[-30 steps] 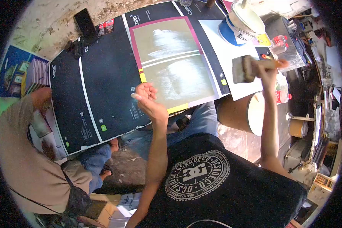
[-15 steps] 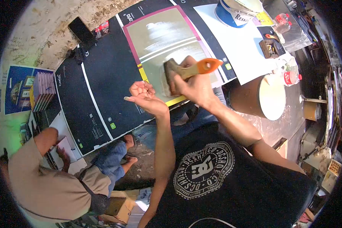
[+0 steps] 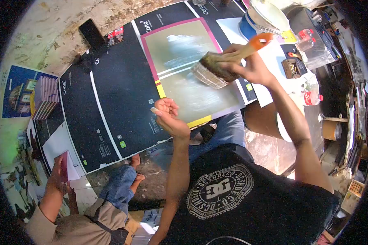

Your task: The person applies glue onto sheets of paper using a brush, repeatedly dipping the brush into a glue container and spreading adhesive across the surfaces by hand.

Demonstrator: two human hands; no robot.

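My right hand [image 3: 249, 65] grips a wide paintbrush [image 3: 214, 71] with an orange-tipped wooden handle. Its broad, pale-coated bristles are over the middle of a beige-grey panel [image 3: 176, 96] edged in pink and yellow. Wet whitish streaks show across both halves of the panel, which a white line divides. My left hand [image 3: 170, 118] is beside the panel's near left edge, palm up, fingers curled in loosely and thumb sticking out. Nothing shows in it. Whether the bristle tips touch the panel is hard to tell.
Black printed boards [image 3: 118, 98] cover the table. A blue-and-white bucket [image 3: 247, 26] stands at the back right, near plastic bottles [image 3: 313, 98] and a small box [image 3: 291, 68]. A phone [image 3: 92, 33] is at the back left. Another person's hand [image 3: 61, 169] holds a booklet lower left.
My right hand has lifted the paintbrush up and to the right, and the near half of the panel now shows thin, spread streaks. My left hand stays curled. The other person has leaned and shifted.
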